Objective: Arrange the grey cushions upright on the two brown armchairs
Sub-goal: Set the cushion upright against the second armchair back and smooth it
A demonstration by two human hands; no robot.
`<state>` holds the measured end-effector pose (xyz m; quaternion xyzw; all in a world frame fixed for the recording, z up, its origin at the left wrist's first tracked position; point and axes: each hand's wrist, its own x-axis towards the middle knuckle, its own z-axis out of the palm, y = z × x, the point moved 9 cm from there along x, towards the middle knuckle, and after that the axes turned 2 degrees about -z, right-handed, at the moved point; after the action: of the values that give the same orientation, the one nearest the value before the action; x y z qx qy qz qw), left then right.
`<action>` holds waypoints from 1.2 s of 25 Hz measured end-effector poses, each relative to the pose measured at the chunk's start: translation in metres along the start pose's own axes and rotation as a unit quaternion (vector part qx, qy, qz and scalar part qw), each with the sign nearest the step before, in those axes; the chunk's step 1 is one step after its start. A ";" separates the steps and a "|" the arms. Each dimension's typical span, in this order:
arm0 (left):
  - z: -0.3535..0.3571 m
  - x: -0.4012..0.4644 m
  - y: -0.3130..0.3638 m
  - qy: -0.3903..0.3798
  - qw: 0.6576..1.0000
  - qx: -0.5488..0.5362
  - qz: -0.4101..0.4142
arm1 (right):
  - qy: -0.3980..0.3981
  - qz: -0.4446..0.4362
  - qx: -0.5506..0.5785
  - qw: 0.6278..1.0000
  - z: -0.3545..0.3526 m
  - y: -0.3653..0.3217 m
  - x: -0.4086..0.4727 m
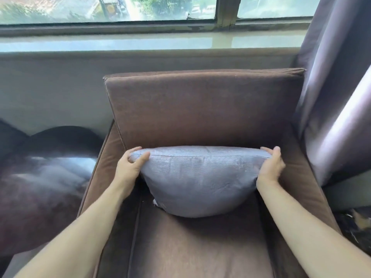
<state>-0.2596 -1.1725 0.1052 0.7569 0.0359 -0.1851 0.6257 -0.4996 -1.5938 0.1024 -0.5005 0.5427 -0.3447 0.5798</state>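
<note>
Cushion: grey cushion [197, 181] stands on edge on the seat of the brown armchair [200, 109], top seam up, just in front of the backrest; whether it touches the backrest cannot be told.
Left hand: left hand [128, 167] clamped on the cushion's upper left corner, thumb on the near face, fingers curled over the top and behind.
Right hand: right hand [272, 167] clamped on the upper right corner, thumb on the top edge, palm against the side.
Hands vs cushion: one at each end of the top seam, well apart, cushion spanning the gap between them; its rounded belly sags below both wrists onto the seat.
Chair: arms flank the seat; cushion sits about centred between them.
Left of chair: dark, glossy rounded shape [46, 167], blurred.
Right: purple curtain [333, 97] hangs beside the backrest.
Behind: window [112, 9] and sill above a grey wall.
</note>
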 end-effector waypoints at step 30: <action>0.053 0.016 -0.245 -0.175 0.946 0.259 -0.083 | -0.484 -0.511 -0.314 0.637 0.257 -0.015 -0.250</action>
<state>-0.3273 -1.1737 -0.1369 0.8431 -0.0605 -0.3688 0.3866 -0.2898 -1.3092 0.1645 -0.9450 -0.0830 -0.1033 0.2989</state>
